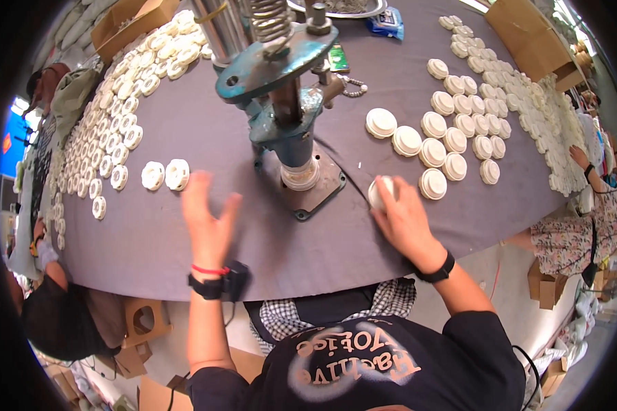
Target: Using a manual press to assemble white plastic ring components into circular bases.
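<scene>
Toward the tabletop's [322, 267] near edge, left hand [209, 216] spread, a white cap [375, 193] is pinched by the right hand [406, 220]; gripped loosely, it could be dropped.

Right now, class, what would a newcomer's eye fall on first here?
Probably the blue-green press, upper middle of the picture, on the grey table. White rings crowd the left side, white caps the right. Nearer the person, the left hand hangs open and the right hand partly covers a single cap.
</scene>
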Available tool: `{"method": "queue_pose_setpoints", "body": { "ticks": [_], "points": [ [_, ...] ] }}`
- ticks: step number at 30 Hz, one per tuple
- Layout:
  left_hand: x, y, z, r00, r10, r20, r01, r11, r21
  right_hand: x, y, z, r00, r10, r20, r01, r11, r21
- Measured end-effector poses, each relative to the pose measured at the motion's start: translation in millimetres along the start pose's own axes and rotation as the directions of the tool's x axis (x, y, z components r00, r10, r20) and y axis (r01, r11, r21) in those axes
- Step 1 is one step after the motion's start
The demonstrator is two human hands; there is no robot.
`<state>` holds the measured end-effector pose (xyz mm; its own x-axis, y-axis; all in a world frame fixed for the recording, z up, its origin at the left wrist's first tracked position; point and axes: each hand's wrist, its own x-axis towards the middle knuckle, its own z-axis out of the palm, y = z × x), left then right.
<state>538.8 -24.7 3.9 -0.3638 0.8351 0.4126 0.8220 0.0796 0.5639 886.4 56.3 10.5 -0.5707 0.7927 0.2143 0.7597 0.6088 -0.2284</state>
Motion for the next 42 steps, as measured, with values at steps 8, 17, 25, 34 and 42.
{"method": "queue_pose_setpoints", "body": {
  "ticks": [8, 17, 25, 34, 42],
  "points": [
    [-7, 108, 49, 0.989, 0.066, 0.132, -0.023, 0.952, -0.305, 75, -71, 11, 0.815, 0.185, 0.549, -0.453, -0.386, 0.804],
    [19, 69, 78, 0.961, 0.009, 0.277, 0.075, 0.954, -0.291, 120, -39, -16, 0.897, 0.121, 0.425, -0.411, 0.585, 0.699],
    [18, 69, 99, 0.992, 0.012, 0.125, 0.027, 0.950, -0.312, 246, -64, -193, 0.656, -0.366, -0.660, 0.505, 0.863, 0.024],
    [15, 61, 94, 0.992, 0.010, 0.129, 0.043, 0.916, -0.400, 104, -67, -245, 0.992, 0.121, -0.044, -0.068, 0.785, 0.616],
    [13, 64, 104, 0.996, 0.048, 0.073, -0.014, 0.909, -0.417, 48, -26, 15, 0.992, -0.100, -0.074, 0.110, 0.985, 0.135]
  ]
}}
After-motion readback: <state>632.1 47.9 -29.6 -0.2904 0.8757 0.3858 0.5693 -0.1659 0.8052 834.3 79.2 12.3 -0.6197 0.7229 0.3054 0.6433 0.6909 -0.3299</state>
